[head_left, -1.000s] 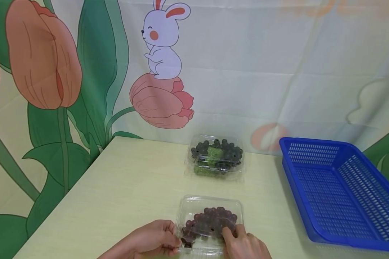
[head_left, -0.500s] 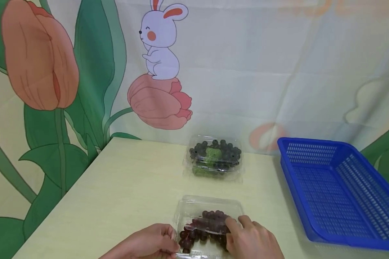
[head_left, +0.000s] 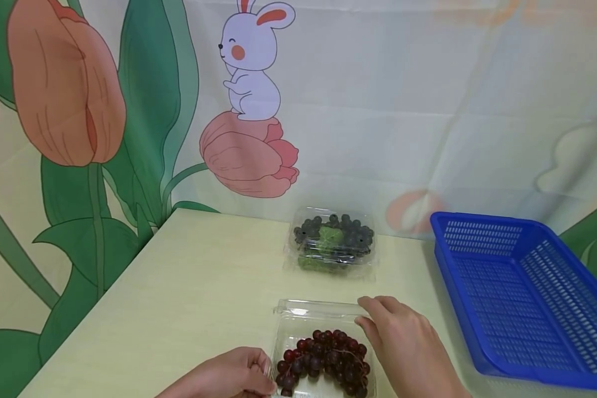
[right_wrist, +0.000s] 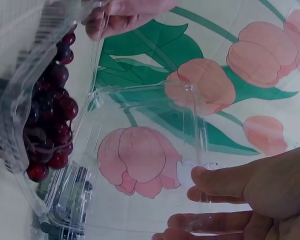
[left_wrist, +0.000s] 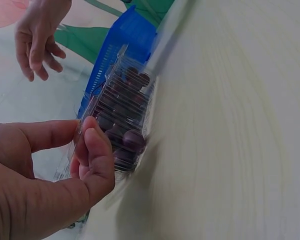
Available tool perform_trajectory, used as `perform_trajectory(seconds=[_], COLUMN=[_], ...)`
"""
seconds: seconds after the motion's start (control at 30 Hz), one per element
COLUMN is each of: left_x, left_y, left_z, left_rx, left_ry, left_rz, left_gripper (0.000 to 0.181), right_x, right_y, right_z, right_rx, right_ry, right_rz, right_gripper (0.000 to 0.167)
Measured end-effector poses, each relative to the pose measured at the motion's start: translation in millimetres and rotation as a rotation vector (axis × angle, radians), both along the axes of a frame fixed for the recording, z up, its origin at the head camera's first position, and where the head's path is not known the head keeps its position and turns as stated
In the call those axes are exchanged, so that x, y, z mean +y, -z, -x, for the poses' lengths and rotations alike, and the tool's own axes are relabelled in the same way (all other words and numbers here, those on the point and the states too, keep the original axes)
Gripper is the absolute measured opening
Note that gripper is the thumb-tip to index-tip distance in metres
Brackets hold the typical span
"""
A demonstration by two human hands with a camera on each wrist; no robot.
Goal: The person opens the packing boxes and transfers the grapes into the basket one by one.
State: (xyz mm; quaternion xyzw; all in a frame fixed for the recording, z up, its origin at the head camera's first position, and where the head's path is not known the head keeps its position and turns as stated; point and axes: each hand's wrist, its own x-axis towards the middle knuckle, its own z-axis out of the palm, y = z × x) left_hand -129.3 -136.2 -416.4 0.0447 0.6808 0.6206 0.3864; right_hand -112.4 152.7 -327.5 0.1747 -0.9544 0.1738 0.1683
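One clear box [head_left: 289, 337] of red grapes [head_left: 331, 356] rests on the counter [head_left: 199, 287], directly to the right of the left hand [head_left: 229, 373] and on the near left side of the right hand [head_left: 408, 342]. Left hand: thumb and fingers are clamped together on the rim at the left wall of the box. Right hand: fingers are extended, with the thumb apart from them, at the far right corner of the lid [head_left: 323, 310]. Whether the right hand touches the lid cannot be told. The lid stands raised along the far edge of the box, and the grapes lie uncovered between both hands in an arched cluster.

The rear box [head_left: 362, 264], also clear, sits beyond both hands, near the backdrop [head_left: 368, 110]. Its top is closed over dark grapes [head_left: 355, 232] and a green leaf [head_left: 331, 237]. A blue basket [head_left: 455, 293] with perforated walls stands to the right of the right hand, well apart from it. The backdrop, beyond both hands, carries a printed rabbit [head_left: 252, 88] and tulips [head_left: 64, 83].
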Motion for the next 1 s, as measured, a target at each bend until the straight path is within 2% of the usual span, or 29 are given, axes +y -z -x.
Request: perform_trajectory(seconds=[0.17, 0.33, 0.43, 0.63, 0.83, 1.0], left_x=[-1.3, -2.1, -2.1, -1.8, -1.5, -1.4], left_y=[-0.8, -1.8, -2.7, -4.6, -5.5, -5.4], left_z=[-0.8, -0.4, -0.4, -0.6, -1.0, -0.9], left_rx=[0.027, 0.043, 0.049, 0.073, 0.080, 0.085], left_ry=[0.013, 0.028, 0.032, 0.034, 0.029, 0.025], left_rz=[-0.003, 0.015, 0.024, 0.047, 0.046, 0.081], left_gripper=[0.014, 0.015, 0.015, 0.015, 0.014, 0.014], right_x=[3, 9, 12, 19, 23, 27], right_y=[-0.5, 4.7, 8.2, 16.9, 24.3, 30.9], right_z=[16.7, 37.7, 49.6, 68.1, 79.5, 88.0], right_rx=[0.117, 0.151, 0.110, -0.050, -0.160, -0.239], right_ry=[-0.041, -0.062, -0.046, 0.041, 0.090, 0.118], right_rz=[0.065, 0.146, 0.243, 0.397, 0.520, 0.588], right_gripper=[0.031, 0.038, 0.032, 0.019, 0.017, 0.019])
